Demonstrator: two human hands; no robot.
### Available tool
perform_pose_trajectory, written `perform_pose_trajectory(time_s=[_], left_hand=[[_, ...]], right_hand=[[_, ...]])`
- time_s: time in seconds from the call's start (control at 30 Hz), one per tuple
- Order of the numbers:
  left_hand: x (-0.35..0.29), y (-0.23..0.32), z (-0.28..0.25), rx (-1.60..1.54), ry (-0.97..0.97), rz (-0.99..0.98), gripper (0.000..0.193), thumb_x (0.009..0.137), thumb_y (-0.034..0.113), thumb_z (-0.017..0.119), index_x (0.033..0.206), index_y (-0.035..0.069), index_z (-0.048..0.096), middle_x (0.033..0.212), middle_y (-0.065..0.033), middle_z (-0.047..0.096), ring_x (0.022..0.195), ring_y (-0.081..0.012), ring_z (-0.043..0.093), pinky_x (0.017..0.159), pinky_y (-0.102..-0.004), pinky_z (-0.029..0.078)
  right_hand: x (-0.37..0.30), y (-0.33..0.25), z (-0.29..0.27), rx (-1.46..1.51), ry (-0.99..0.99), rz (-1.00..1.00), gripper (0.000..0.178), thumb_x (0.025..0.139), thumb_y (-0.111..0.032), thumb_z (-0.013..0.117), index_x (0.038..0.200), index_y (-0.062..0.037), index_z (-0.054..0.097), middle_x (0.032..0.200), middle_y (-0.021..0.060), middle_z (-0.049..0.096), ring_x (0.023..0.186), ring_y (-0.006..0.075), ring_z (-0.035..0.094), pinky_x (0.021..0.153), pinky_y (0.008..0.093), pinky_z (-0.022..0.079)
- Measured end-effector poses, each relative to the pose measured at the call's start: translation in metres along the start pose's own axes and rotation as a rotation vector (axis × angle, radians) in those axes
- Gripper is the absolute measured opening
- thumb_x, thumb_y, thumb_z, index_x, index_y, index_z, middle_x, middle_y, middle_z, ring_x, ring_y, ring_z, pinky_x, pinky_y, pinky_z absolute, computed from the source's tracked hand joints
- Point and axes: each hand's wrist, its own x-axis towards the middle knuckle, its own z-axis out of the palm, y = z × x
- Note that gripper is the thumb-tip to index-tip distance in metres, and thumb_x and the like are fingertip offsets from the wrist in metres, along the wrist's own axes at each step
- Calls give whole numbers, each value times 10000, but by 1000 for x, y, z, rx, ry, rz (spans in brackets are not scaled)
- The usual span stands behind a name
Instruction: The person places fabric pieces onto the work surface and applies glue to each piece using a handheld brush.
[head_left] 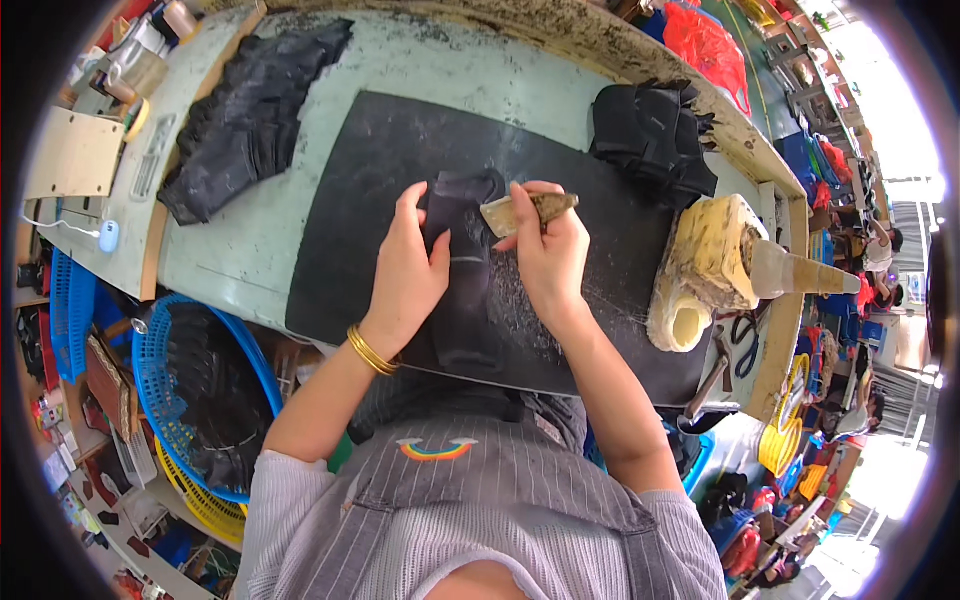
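My left hand (pixel 408 275) grips the left edge of a long black strip-like piece (pixel 465 310), its thumb lying on top. The piece's far end looks folded or curled over, and a thin pale line crosses its middle. In my right hand (pixel 550 255) is a short flat tool (pixel 500 214) with a pale, broad end and a stained brown grip. That pale end points left and meets or hovers just by the right edge of the piece; I cannot tell which. Beneath both hands lies a large black mat (pixel 350 185), scuffed and specked with residue.
Overlapping black pieces (pixel 255 120) lie at the far left, and a black stack (pixel 650 140) at the far right. A crusted yellow container (pixel 705 250) with a brush-like handle stands right of the mat, near scissors (pixel 745 345) and a hammer (pixel 711 376). A blue basket (pixel 150 370) sits left.
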Motion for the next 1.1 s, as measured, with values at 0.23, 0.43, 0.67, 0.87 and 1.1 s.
perform_pose_trajectory(time_s=[0.23, 0.43, 0.67, 0.87, 1.1], left_hand=[[-8, 12, -32, -190, -288, -255, 635, 759, 69, 719, 1287, 69, 366, 1012, -132, 551, 670, -120, 590, 613, -249, 496], [-16, 6, -26, -168, -242, -238, 606, 739, 60, 733, 1252, 66, 411, 1020, -133, 569, 684, -123, 599, 634, -254, 501], [-9, 3, -28, -232, -259, -315, 571, 742, 71, 734, 1226, 10, 438, 1002, -140, 581, 744, -117, 600, 696, -255, 503], [4, -3, -37, -474, -337, -452, 429, 812, 118, 680, 1148, -75, 496, 923, -114, 615, 774, -122, 606, 714, -241, 509], [8, -17, -42, -781, -464, -730, 245, 869, 168, 604, 1009, -32, 590, 848, -77, 627, 737, -146, 630, 700, -259, 533]], right_hand=[[27, 1, 1, 48, -21, -12, 229, 896, -200, 581, 895, 28, 564, 701, 76, 618, 518, 112, 583, 445, 257, 449], [-10, 15, -41, 27, -285, 313, 246, 826, -198, 642, 871, 24, 544, 719, 62, 610, 556, 82, 566, 455, 205, 441], [-43, 6, -47, -410, -572, 73, 152, 808, -113, 649, 828, 1, 551, 692, 55, 611, 625, 58, 566, 541, 229, 450], [-51, 9, -57, -242, -559, 111, 108, 816, -79, 620, 793, 10, 563, 694, 33, 569, 570, 96, 565, 513, 222, 458], [24, 8, 12, 34, -133, 53, 254, 850, -195, 647, 872, 52, 593, 755, 71, 633, 596, 116, 603, 528, 233, 477]])
